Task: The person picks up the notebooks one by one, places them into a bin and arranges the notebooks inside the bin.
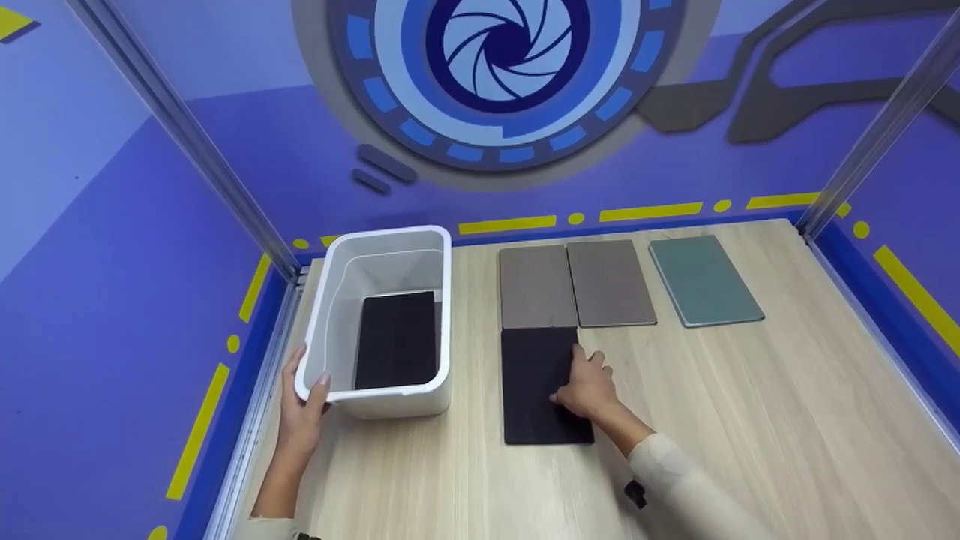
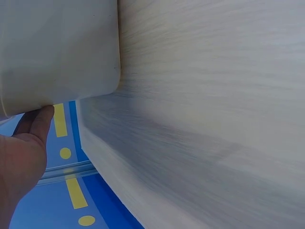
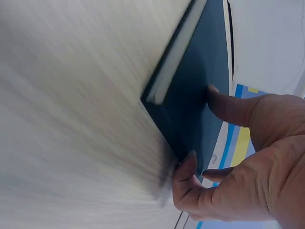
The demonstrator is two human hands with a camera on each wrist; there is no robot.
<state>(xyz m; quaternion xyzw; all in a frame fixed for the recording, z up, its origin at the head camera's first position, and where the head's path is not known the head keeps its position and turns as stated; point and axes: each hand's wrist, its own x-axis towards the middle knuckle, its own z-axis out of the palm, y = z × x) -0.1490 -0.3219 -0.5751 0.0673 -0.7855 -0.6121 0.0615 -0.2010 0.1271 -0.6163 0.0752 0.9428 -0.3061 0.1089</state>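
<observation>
A white plastic bin [image 1: 390, 403] stands at the left of the table, and my left hand [image 1: 302, 416] grips its near-left corner, thumb over the rim. Inside the bin lies a black notebook [image 1: 396, 337]. My right hand [image 1: 589, 386] holds another black notebook [image 1: 536, 386] at its right edge, thumb on the cover and fingers curled at the edge. That notebook's pale page block [image 3: 174, 62] shows in the right wrist view. In the left wrist view, the fingers of my left hand [image 2: 26, 157] touch the bin's wall [image 2: 57, 52].
Two grey-brown notebooks [image 1: 536, 286] lie side by side behind the held black one. Farther right lies a green notebook [image 1: 705, 281]. Blue printed panels [image 1: 247, 161] with metal corner posts [image 1: 187, 135] enclose the wooden table [image 1: 750, 420] at the back and sides.
</observation>
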